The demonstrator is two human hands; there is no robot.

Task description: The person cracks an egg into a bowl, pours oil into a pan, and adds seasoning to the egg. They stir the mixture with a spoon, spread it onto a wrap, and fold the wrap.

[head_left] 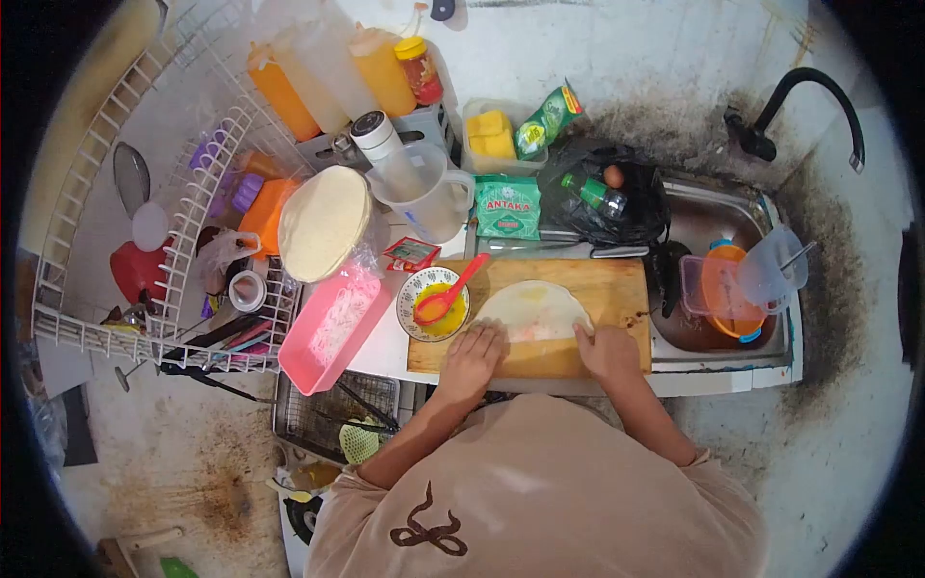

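Observation:
A pale, thin wrapper sheet (536, 310), folded over with an orange-tinted filling showing faintly through it, lies on the wooden cutting board (617, 289). At its lower left edge my left hand (476, 354) presses with fingers bent and close together. My right hand (609, 353) has its thumb on the lower right edge, the other fingers curled in; their tips are partly hidden. Left of the wrapper, on the board's edge, sits a patterned bowl (407, 313) of yellow liquid like beaten egg. A red spoon (461, 285) rests in it.
A stack of round wrappers (326, 223) lies by a pink tub (328, 337) of white shreds. Behind the board stand a clear jug (424, 197), a green packet (508, 207) and a black plastic bag (631, 207). A knife (617, 252) lies along its back edge; the sink (785, 337) is right.

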